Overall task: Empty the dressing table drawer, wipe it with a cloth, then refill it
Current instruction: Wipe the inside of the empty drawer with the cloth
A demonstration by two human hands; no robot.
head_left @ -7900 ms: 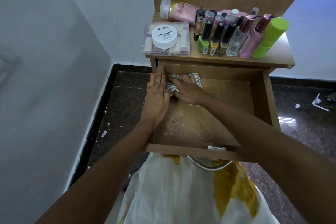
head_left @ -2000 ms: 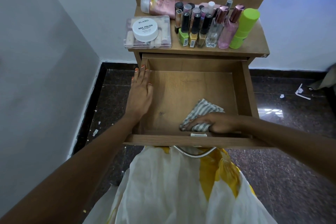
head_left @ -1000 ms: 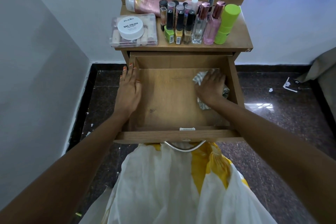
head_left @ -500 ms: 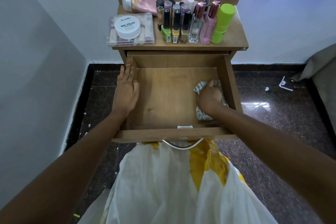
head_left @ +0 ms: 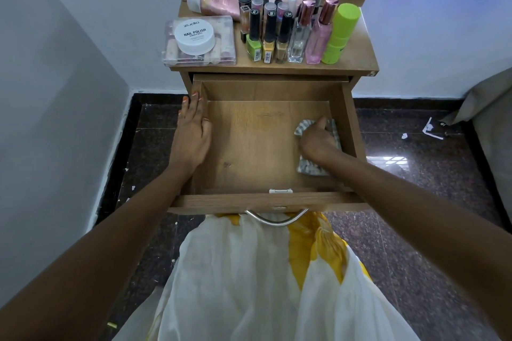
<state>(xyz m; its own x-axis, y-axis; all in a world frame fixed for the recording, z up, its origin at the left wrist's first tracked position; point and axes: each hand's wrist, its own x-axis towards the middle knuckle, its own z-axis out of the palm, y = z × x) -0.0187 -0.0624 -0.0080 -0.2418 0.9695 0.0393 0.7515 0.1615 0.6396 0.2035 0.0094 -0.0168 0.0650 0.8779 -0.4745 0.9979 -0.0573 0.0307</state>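
Our right grip [head_left: 318, 141] lies on the cloth [head_left: 311, 167] at the right side of the drawer [head_left: 249, 147]. Its fingers seem curled into the fabric, though they are partly hidden. Our left grip [head_left: 192, 135] rests flat on the left drawer wall and holds nothing. The cloth is soft, light and limp, so we judge it best bunched at its middle. The bottles [head_left: 270, 36] on the counter [head_left: 357, 58] look fragile; take each by its body.

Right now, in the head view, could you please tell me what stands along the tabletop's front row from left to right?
clear box, green polish bottle, yellow polish bottle, tan polish bottle, clear perfume bottle, pink perfume bottle, lime-green tube
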